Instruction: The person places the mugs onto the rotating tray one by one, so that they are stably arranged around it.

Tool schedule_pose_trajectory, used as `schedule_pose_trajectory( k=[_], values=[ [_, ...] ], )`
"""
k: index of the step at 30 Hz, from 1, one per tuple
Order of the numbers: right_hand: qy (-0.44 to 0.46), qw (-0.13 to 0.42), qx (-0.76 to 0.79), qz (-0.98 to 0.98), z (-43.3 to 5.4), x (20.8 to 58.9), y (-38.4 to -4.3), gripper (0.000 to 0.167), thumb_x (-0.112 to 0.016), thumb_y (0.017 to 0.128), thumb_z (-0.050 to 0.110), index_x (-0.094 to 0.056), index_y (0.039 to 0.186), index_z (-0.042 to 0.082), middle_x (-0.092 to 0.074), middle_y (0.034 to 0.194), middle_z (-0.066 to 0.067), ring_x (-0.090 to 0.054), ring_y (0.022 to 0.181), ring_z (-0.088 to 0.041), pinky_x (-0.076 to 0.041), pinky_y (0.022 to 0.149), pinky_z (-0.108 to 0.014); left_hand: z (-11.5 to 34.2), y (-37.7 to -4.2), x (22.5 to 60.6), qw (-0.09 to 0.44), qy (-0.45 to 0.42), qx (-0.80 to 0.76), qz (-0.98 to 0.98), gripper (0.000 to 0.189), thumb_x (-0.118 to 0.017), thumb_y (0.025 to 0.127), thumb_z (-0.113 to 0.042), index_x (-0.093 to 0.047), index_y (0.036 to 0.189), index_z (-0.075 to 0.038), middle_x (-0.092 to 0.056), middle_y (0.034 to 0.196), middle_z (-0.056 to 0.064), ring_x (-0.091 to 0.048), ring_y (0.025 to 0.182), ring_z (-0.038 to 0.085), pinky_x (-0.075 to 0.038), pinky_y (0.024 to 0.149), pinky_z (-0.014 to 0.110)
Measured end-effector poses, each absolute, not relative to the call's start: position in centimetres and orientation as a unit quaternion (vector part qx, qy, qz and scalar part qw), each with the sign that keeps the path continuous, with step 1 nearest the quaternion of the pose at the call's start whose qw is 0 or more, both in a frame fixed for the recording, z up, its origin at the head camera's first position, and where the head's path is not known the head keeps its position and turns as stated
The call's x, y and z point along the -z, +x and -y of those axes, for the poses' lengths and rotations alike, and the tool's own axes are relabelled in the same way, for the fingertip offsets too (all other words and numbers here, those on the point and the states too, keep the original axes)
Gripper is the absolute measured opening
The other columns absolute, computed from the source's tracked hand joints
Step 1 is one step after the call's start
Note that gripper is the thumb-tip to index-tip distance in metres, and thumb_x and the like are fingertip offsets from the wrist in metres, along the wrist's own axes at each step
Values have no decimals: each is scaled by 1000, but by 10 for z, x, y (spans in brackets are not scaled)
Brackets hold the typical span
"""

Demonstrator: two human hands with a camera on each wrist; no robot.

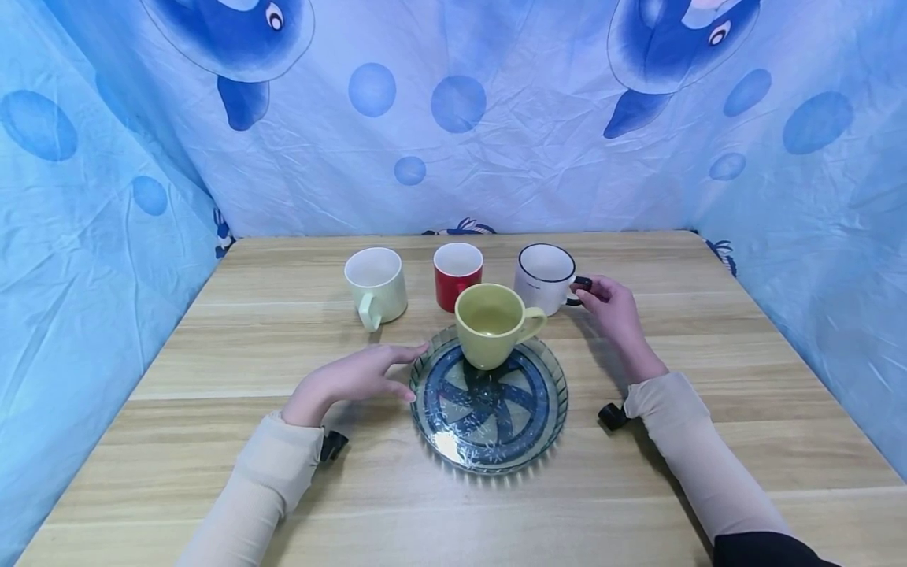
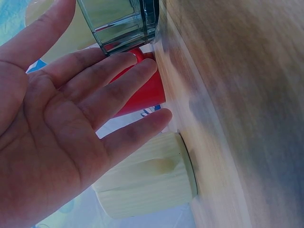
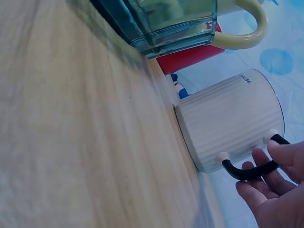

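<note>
In the head view, my right hand (image 1: 615, 312) grips the black handle of a white mug (image 1: 540, 288) with a dark rim, which stands upright on the table. The right wrist view shows the thumb and fingers (image 3: 266, 190) around that handle. My left hand (image 1: 356, 375) has its fingers spread at the left edge of a round glass dish (image 1: 560, 409) with a blue pattern; its fingertips are right at the rim. A yellow-green mug (image 1: 487, 335) stands upright on the far part of the dish, handle to the right.
Behind the dish is a red mug (image 1: 450, 293) with a white inside, partly hidden by the yellow-green mug. A pale green mug (image 1: 390, 296) stands to its left, handle toward me. A blue patterned cloth (image 1: 453, 189) hangs behind the wooden table (image 1: 212, 346).
</note>
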State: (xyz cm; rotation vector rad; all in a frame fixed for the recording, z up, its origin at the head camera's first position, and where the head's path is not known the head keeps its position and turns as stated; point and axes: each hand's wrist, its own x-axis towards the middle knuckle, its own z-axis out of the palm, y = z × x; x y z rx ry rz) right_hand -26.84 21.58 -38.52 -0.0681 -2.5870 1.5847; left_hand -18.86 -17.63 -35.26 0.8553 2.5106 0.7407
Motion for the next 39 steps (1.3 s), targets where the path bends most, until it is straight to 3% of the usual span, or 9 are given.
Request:
schedule_pose_trajectory(
  k=[2,5,9,11,14,27,39],
  values=[
    [-27,45,-547,835,-216,386,-269,37,-57,98,21,-57,128,-1,-64,125,-17,-55,93,7,-48,79,-4,176,-189,352,192,305,-261,-895,76,-73,84,-24,-37,146,1,-39,152,18,-40,139,35,-33,116,50],
    [-36,41,-595,802,-216,386,-269,37,-59,97,21,-58,125,-3,-69,107,0,-58,90,8,-51,80,-5,176,-189,352,192,305,-259,-896,76,-73,84,-24,-37,146,1,-39,152,17,-40,139,35,-34,116,50],
    [-42,38,-675,736,-216,387,-269,14,-62,94,14,-64,106,7,-67,86,19,-63,85,7,-54,81,-8,176,-189,352,194,303,-259,-896,76,-73,84,-25,-37,146,1,-38,152,16,-40,139,34,-34,116,50],
    [-45,33,-706,706,-216,387,-269,4,-62,94,11,-64,97,14,-68,84,18,-65,85,5,-54,82,-10,176,-189,352,195,301,-259,-897,76,-73,84,-25,-37,146,0,-38,152,16,-40,140,34,-34,116,50],
    [-51,30,-727,684,-215,388,-269,10,-62,94,9,-64,91,19,-69,85,16,-66,84,4,-55,83,-12,176,-189,351,199,295,-262,-897,76,-74,84,-24,-37,147,-1,-38,153,15,-39,140,33,-33,117,49],
    [-68,38,-734,674,-212,389,-267,4,-65,92,13,-65,94,16,-72,84,16,-67,85,3,-56,81,-13,177,-189,353,190,306,-261,-896,76,-74,84,-24,-38,146,1,-38,152,16,-40,139,34,-33,116,50],
    [-81,80,-768,630,-210,391,-267,19,-67,89,5,-72,83,22,-74,80,11,-70,81,0,-58,70,-14,175,-188,352,199,292,-267,-897,76,-74,84,-21,-36,147,-2,-37,154,13,-39,141,30,-32,118,47]
  ],
)
